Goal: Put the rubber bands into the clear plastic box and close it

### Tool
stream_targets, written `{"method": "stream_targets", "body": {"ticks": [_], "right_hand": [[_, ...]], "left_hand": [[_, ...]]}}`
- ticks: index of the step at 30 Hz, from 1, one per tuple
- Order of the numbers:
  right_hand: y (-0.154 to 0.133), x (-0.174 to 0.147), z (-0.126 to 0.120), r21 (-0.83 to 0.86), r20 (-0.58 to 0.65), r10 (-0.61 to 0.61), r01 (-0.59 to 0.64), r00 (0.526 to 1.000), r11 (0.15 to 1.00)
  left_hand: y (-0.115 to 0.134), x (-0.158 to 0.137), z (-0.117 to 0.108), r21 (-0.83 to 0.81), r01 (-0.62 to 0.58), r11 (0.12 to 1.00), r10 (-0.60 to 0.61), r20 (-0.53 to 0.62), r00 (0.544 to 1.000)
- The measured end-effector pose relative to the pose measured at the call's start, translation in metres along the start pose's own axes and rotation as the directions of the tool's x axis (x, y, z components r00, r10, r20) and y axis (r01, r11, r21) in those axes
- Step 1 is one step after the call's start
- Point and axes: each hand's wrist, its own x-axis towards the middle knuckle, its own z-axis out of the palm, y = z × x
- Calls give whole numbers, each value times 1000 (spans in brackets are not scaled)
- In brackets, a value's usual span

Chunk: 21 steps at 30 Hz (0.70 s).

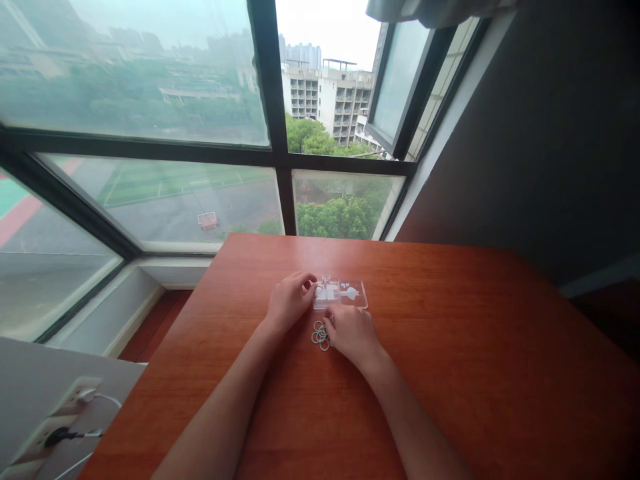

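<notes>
A clear plastic case (354,293) with white printed shapes lies flat on the brown table, small pale or clear parts showing at its left half. My left hand (291,301) is at the case's left edge, its fingers curled and closed against it. Just in front of the case is a little heap of pale grey-green rings (320,336). Over the right side of this heap, my right hand (354,331) has thumb and forefinger pinched together at a ring, which the fingertips partly hide.
The wooden table (450,360) reaches to the window (280,160), whose upper right pane stands ajar. A dark wall (525,133) rises at the right. Low on the left, plugs with cables sit in a wall socket (75,400).
</notes>
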Motion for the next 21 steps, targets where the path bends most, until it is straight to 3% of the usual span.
{"method": "stream_targets", "body": {"ticks": [8,12,14,17,21], "right_hand": [[-3,0,4,-11,-16,19,-20,1000,1000],[6,4,3,237,-106,56,-30,993,971],[11,6,1,461,-144,82,-6,986,887],[18,9,-3,758,-117,138,-2,983,653],[23,11,-6,941,10,175,-68,984,330]], "left_hand": [[-1,0,-2,10,-1,1000,1,-11,1000],[2,1,-6,-53,-2,999,1,-31,1000],[6,1,-8,-130,-21,991,18,-22,1000],[14,2,-9,-304,-50,951,66,44,997],[25,1,-12,-490,-24,872,124,173,977]]}}
